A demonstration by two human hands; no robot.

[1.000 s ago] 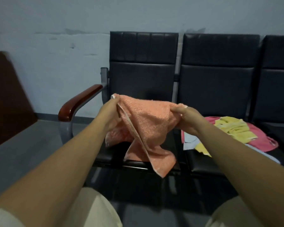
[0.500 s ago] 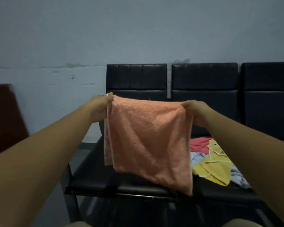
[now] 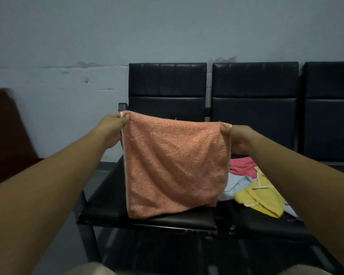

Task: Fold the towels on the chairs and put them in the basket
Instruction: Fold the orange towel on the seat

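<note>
– As I look through the head camera, both bare arms reach straight out in front. The left hand point(image 3: 111, 128) and the right hand point(image 3: 237, 137) are held well apart, and each pinches one top corner of an orange towel point(image 3: 175, 165), thumb on the near face.

– How does the towel hang?

– It hangs flat between the two hands like a small curtain. Its top edge dips a little in the middle, and a pale trim runs down its left side. The lower edge sits in front of the seat of the leftmost chair point(image 3: 105, 205). I cannot tell whether it touches the seat or hangs just above it.

– What is around it?

– I see black padded chairs joined side by side against a pale grey wall point(image 3: 167, 26). On the seat of the middle chair point(image 3: 254, 116), just right of the hanging towel, lies a loose pile. It holds a pink towel point(image 3: 241, 165) at the back, a light blue towel point(image 3: 236, 185) below it, and a yellow towel point(image 3: 262, 197) on top toward the front. The right forearm crosses in front of part of the pile.

– Anything else?

– A dark brown panel point(image 3: 6, 135), blurred, stands at the far left edge.
</note>
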